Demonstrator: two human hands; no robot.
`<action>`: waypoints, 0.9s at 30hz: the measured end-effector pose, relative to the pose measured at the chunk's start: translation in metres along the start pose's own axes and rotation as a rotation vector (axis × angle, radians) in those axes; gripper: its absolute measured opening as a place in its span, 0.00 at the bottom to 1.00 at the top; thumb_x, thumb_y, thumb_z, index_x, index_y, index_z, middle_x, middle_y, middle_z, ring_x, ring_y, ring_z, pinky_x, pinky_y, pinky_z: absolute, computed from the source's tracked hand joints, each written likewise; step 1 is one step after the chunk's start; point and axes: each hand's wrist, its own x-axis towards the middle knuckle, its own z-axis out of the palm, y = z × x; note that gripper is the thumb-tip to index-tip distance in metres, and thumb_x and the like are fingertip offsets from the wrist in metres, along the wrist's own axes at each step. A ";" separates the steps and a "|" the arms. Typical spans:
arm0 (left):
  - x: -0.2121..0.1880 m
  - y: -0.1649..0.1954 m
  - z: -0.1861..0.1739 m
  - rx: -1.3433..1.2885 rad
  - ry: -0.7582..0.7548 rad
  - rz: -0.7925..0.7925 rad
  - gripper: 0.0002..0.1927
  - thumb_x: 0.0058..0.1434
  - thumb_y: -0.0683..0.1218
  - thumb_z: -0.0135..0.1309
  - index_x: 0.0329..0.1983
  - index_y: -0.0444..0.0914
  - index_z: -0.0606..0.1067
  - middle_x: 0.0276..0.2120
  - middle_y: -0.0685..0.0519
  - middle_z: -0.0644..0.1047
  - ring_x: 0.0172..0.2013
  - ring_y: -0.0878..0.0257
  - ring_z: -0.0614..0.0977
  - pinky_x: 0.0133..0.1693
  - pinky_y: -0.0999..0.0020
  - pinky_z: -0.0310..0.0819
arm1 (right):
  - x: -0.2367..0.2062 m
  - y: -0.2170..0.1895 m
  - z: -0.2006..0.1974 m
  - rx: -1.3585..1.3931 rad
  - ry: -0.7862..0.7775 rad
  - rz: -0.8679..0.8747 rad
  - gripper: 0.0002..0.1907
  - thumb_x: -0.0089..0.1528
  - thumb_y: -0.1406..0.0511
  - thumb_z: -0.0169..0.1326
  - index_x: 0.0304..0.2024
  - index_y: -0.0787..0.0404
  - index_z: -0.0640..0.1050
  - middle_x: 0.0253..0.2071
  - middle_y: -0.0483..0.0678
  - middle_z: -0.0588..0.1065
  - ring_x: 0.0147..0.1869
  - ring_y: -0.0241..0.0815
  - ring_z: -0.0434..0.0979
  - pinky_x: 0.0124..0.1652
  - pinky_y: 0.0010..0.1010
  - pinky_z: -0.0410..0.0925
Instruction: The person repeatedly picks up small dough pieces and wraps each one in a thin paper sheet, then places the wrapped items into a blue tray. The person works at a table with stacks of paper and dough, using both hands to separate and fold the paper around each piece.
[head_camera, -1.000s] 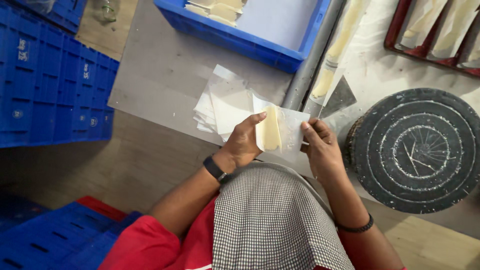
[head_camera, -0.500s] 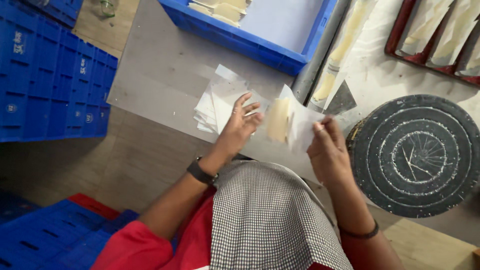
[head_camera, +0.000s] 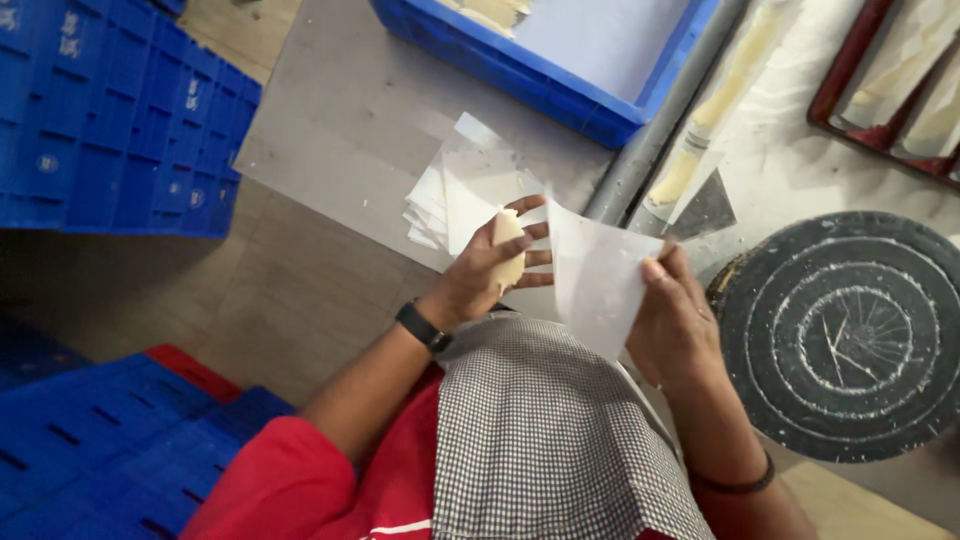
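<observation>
Your left hand (head_camera: 490, 270) gripped one pale dough piece (head_camera: 507, 250) between thumb and curled fingers, clear of the sheet. Your right hand (head_camera: 672, 320) pinched one translucent sheet (head_camera: 597, 275) upright, probably keeping it open for wrapping. Beyond, one stack of sheets (head_camera: 450, 200) lay near the table's (head_camera: 350, 120) front edge, below one blue crate (head_camera: 560, 70).

Left hand (head_camera: 485, 270) cups dough piece (head_camera: 508, 250); right hand (head_camera: 675, 315) pinches translucent sheet (head_camera: 595, 275).

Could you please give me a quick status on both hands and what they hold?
Left hand closed on pale dough piece. Right hand pinching translucent sheet. Sheet stack on table beyond; nothing between the hands.
</observation>
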 end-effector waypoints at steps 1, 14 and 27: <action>-0.003 0.001 -0.007 -0.007 0.002 0.001 0.42 0.63 0.57 0.62 0.75 0.43 0.58 0.65 0.40 0.68 0.60 0.46 0.76 0.56 0.48 0.79 | 0.001 -0.001 -0.002 -0.057 0.005 -0.079 0.03 0.74 0.67 0.44 0.47 0.61 0.68 0.46 0.48 0.70 0.55 0.43 0.70 0.60 0.39 0.66; -0.053 0.047 -0.080 -0.569 0.028 0.289 0.44 0.64 0.79 0.41 0.64 0.41 0.69 0.45 0.50 0.73 0.51 0.53 0.76 0.60 0.51 0.74 | 0.108 0.077 0.016 -0.697 0.035 0.198 0.12 0.71 0.58 0.46 0.50 0.58 0.70 0.43 0.47 0.75 0.43 0.45 0.81 0.40 0.38 0.75; 0.031 -0.008 -0.018 0.323 0.324 0.325 0.42 0.75 0.72 0.20 0.58 0.37 0.73 0.39 0.54 0.75 0.37 0.66 0.77 0.39 0.72 0.76 | 0.095 0.054 0.059 -0.893 -0.127 -0.055 0.17 0.66 0.65 0.56 0.50 0.65 0.64 0.41 0.57 0.81 0.41 0.39 0.81 0.39 0.29 0.76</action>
